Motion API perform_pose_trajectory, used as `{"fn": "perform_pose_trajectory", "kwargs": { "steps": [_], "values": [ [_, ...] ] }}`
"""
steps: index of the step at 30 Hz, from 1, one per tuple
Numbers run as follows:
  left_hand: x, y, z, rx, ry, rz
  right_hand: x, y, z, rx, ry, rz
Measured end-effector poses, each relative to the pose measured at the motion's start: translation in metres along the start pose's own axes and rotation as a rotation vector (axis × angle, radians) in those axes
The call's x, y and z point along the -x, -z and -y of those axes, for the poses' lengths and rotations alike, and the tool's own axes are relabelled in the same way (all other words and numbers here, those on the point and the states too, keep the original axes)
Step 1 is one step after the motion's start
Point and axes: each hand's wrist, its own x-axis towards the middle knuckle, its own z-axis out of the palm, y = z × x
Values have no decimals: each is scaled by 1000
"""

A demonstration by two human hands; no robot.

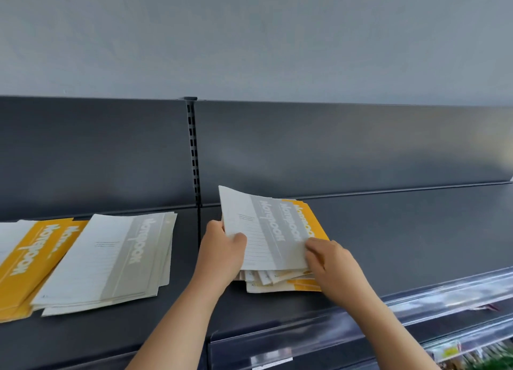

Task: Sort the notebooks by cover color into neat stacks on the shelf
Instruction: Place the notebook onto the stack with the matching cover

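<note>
Fingers of left hand grip the left edge of 1 grey notebook; right hand pinches its near right corner. Notebook sits atop mixed pile, long axis front-to-back. Grey stack lies leftward on shelf; left hand nearer.

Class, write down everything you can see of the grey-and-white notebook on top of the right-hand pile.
The grey notebook is thin, with a soft paper-like cover: a white half with faint ruled lines and a grey band bearing the white word Notebook. It is closed, its far left corner lifted and curling upward. It tops the mixed pile on the dark shelf, overlapping a yellow notebook. The left hand grips its left edge, thumb on top; the right hand pinches its near right corner.
</note>
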Motion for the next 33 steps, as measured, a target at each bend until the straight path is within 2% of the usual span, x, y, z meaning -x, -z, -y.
{"fn": "perform_pose_trajectory", "kwargs": {
  "steps": [6, 10, 13, 17, 25, 33],
  "values": [
    [7, -2, 2, 35, -4, 30, 2, 2, 4, -71, 16, -36],
    [15, 10, 1, 133, -13, 22, -3, 3, 13, -68, -16, 6],
    [19, 23, 2, 228, -27, 7, -4, 2, 31, -158, 38, -32],
    [25, 58, 7, 249, -91, -102, -8, -7, 67, -302, 148, -127],
    [26, 152, 51, -48, -132, -298, -6, -69, 156, -401, 256, -48],
    [7, 203, 86, -364, -95, -319, -5, -116, 205, -334, 191, 60]
  ]
}}
